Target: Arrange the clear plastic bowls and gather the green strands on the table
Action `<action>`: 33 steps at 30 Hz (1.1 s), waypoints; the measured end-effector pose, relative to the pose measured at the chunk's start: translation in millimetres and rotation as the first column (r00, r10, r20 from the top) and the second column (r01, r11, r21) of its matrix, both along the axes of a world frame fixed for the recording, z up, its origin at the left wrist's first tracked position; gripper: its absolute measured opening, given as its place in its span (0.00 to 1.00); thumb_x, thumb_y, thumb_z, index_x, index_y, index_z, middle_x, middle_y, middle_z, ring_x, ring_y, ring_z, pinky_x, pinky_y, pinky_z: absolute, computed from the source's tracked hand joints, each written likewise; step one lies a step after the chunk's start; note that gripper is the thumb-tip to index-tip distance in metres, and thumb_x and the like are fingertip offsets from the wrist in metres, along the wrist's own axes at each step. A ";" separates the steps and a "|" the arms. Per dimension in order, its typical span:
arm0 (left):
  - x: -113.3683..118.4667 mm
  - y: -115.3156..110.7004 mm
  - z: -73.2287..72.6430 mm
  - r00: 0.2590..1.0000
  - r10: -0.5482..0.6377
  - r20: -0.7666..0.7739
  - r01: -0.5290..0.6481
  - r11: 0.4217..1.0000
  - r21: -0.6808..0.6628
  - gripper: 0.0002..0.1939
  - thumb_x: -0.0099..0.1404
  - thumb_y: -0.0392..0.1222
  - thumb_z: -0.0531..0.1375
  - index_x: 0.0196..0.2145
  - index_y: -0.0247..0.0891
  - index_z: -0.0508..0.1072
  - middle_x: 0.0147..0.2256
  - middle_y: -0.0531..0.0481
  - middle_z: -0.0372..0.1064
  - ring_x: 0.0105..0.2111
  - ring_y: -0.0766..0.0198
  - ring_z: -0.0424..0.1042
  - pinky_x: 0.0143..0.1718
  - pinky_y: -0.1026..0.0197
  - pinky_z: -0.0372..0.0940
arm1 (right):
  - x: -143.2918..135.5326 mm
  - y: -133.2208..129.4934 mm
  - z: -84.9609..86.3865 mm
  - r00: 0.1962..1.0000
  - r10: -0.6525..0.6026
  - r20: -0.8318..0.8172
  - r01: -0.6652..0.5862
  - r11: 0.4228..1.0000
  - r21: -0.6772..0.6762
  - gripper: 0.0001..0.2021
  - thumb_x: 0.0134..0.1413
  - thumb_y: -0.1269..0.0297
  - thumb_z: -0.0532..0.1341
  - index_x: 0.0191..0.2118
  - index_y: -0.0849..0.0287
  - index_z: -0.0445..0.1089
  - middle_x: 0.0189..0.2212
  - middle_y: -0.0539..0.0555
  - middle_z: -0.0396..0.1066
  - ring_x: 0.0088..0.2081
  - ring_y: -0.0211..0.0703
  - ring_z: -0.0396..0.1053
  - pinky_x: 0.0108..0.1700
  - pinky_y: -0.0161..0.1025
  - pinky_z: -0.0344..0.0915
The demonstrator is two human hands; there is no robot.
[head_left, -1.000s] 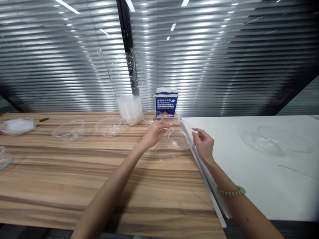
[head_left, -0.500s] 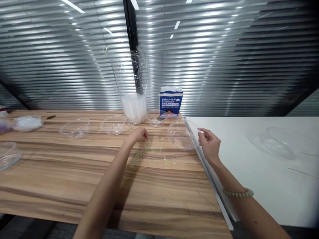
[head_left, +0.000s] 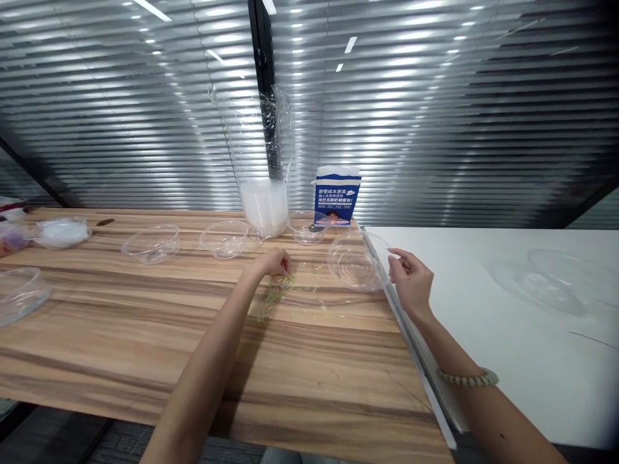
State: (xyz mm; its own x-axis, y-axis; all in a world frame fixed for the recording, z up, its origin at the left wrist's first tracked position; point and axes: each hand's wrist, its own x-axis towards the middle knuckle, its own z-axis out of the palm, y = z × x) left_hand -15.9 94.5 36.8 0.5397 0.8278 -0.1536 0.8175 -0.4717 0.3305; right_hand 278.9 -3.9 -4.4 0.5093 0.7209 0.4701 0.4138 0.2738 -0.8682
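My left hand (head_left: 277,263) is closed, its fingertips pinched together at the top end of a small scatter of thin yellow-green shreds (head_left: 271,299) on the wooden table. What these shreds are I cannot make out. Further right, the thumb and forefinger of my right hand (head_left: 411,278) close at the right rim of a clear plastic bowl (head_left: 356,269). This bowl stands at the table's right edge, with its rim reaching over the seam. A few pale bits lie loose between the two hands.
Clear bowls (head_left: 225,240) stand along the back and left. Behind my left hand is a bagged stack of translucent tubs (head_left: 265,207). A blue and white packet (head_left: 337,198) stands beside it. A white surface (head_left: 483,335) adjoins the wooden table (head_left: 120,361).
The whole view has shifted slightly. My left fingertips stay at the shreds with barely any movement, and my right hand keeps its place at the bowl's rim.
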 end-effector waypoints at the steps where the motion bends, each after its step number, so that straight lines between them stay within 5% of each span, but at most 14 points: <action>1: 0.2 -0.4 0.2 1.000 -0.004 -0.003 0.004 1.000 -0.008 0.12 0.45 0.25 0.58 0.27 0.32 0.78 0.26 0.48 0.76 0.26 0.65 0.70 0.25 0.69 0.60 | -0.4 -0.5 0.6 1.000 0.000 -0.006 0.000 1.000 0.001 0.15 0.48 0.60 0.59 0.39 0.62 0.73 0.16 0.45 0.58 0.20 0.34 0.57 0.23 0.34 0.58; 8: 4.0 -5.9 12.5 1.000 -0.018 0.025 0.017 1.000 0.024 0.10 0.47 0.26 0.58 0.27 0.32 0.75 0.27 0.48 0.74 0.27 0.64 0.70 0.26 0.68 0.60 | -4.1 -4.0 6.1 1.000 0.017 -0.009 -0.017 1.000 0.006 0.13 0.49 0.61 0.58 0.39 0.62 0.73 0.16 0.44 0.57 0.19 0.34 0.56 0.24 0.34 0.57; 15: 36.3 -30.3 41.0 0.910 -0.163 0.380 0.074 0.968 0.238 0.08 0.56 0.28 0.54 0.29 0.34 0.72 0.30 0.50 0.72 0.31 0.65 0.70 0.33 0.65 0.63 | -8.0 -6.3 5.6 0.997 0.033 0.068 -0.037 0.998 0.054 0.14 0.50 0.59 0.58 0.39 0.62 0.73 0.16 0.44 0.55 0.19 0.33 0.54 0.24 0.34 0.55; 19: 66.0 -45.1 35.8 0.829 -0.247 0.502 0.129 0.958 0.257 0.05 0.60 0.32 0.56 0.31 0.33 0.72 0.32 0.49 0.72 0.32 0.65 0.70 0.35 0.64 0.63 | -9.1 -7.9 4.7 0.988 0.039 0.148 -0.052 0.995 0.086 0.15 0.51 0.59 0.57 0.39 0.62 0.73 0.16 0.45 0.55 0.20 0.34 0.54 0.24 0.34 0.56; 22: 77.1 -50.4 31.8 0.841 -0.292 0.456 0.153 0.936 0.317 0.05 0.61 0.34 0.57 0.31 0.34 0.73 0.31 0.48 0.72 0.33 0.64 0.69 0.36 0.62 0.62 | -8.6 -8.5 5.3 0.979 0.047 0.201 -0.071 0.991 0.110 0.14 0.51 0.60 0.57 0.39 0.62 0.73 0.16 0.45 0.55 0.20 0.34 0.55 0.25 0.34 0.57; 29: 43.3 -58.6 59.7 0.879 -0.173 0.444 -0.021 0.916 0.400 0.09 0.64 0.40 0.56 0.36 0.35 0.75 0.34 0.48 0.73 0.35 0.62 0.68 0.37 0.62 0.62 | -2.8 -5.4 4.7 0.970 0.012 0.241 -0.045 0.990 0.133 0.13 0.52 0.61 0.57 0.38 0.62 0.74 0.17 0.45 0.56 0.20 0.34 0.55 0.26 0.34 0.58; 33: 2.4 -57.0 38.4 0.931 -0.048 0.361 -0.080 0.940 0.332 0.08 0.62 0.36 0.56 0.33 0.34 0.75 0.34 0.46 0.73 0.35 0.61 0.69 0.38 0.61 0.62 | -2.2 -3.2 2.2 0.971 -0.017 0.238 -0.017 0.990 0.143 0.13 0.52 0.61 0.58 0.38 0.63 0.74 0.17 0.45 0.57 0.21 0.34 0.55 0.27 0.34 0.59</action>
State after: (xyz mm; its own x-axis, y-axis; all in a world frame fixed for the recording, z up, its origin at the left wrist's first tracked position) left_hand -13.5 37.4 75.2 0.4910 0.8040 0.3354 0.6819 -0.5943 0.4264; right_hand 276.7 -7.1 -2.2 0.3702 0.6370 0.6762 0.6037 0.3883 -0.6963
